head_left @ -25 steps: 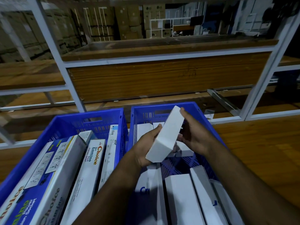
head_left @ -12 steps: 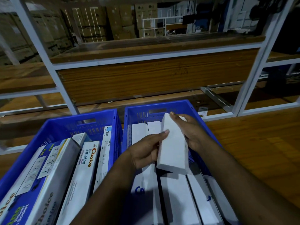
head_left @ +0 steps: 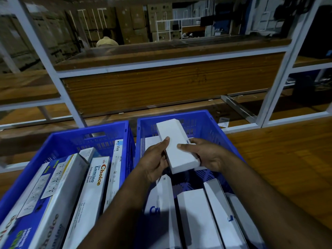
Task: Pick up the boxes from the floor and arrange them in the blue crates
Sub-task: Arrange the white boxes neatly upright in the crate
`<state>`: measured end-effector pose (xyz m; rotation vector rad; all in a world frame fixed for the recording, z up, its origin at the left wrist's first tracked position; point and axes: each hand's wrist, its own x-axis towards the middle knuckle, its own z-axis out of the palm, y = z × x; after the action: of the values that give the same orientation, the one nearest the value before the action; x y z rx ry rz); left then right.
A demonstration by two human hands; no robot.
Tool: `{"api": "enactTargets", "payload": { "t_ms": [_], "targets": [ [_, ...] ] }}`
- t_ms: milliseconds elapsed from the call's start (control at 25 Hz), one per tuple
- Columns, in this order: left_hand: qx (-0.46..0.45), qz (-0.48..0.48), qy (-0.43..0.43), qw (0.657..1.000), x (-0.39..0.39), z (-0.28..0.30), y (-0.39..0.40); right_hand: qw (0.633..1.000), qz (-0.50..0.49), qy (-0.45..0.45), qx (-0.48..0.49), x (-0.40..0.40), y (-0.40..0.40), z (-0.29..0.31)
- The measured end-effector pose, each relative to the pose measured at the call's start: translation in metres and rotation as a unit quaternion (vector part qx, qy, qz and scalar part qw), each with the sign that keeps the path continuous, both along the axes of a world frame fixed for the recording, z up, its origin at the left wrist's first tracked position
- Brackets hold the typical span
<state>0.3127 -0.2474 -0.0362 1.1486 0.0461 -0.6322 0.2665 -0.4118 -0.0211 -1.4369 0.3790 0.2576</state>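
**Two hands hold a white box above the right blue crate**

A plain white box [head_left: 177, 146], long and narrow, is held tilted over the right blue crate [head_left: 212, 123], its far end pointing to 12 o'clock. The left hand [head_left: 154, 162] grips its left edge, thumb on the top face and fingers curled beneath. The right hand [head_left: 204, 155] holds the right edge, thumb flat on top, fingers wrapped under.

Beneath the box, more white boxes [head_left: 195, 216] lie side by side at 6 o'clock in this crate, with a bare patch of blue mesh floor between them and the hands. Other white boxes at the crate's far end are mostly hidden by the held one.

At 9 o'clock, touching the first crate, the left blue crate [head_left: 89, 135] is packed with long Choice Lumino extension socket boxes [head_left: 89, 191]. Both crates sit on a wooden floor [head_left: 287, 159]. At 12 o'clock stands a white metal rack [head_left: 161, 66] with wooden shelves. Beyond it, stacked cardboard cartons [head_left: 136, 20] and a person in a pale shirt [head_left: 107, 41].
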Motion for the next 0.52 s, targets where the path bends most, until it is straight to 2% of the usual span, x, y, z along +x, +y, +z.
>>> {"api": "enactTargets", "payload": {
  "t_ms": [160,360,520],
  "targets": [
    [-0.015,0.045,0.017,0.999,0.003,-0.001,-0.001,1.0,0.01,0.017,0.014,-0.005,-0.005,0.006],
    [0.005,0.081,0.007,0.997,0.006,-0.003,0.004,0.986,-0.159,-0.018,0.055,0.003,-0.019,0.005],
    [0.031,0.098,0.009,0.995,0.008,-0.005,0.005,0.976,-0.21,0.038,0.042,0.019,-0.025,-0.012]
  ]
}}
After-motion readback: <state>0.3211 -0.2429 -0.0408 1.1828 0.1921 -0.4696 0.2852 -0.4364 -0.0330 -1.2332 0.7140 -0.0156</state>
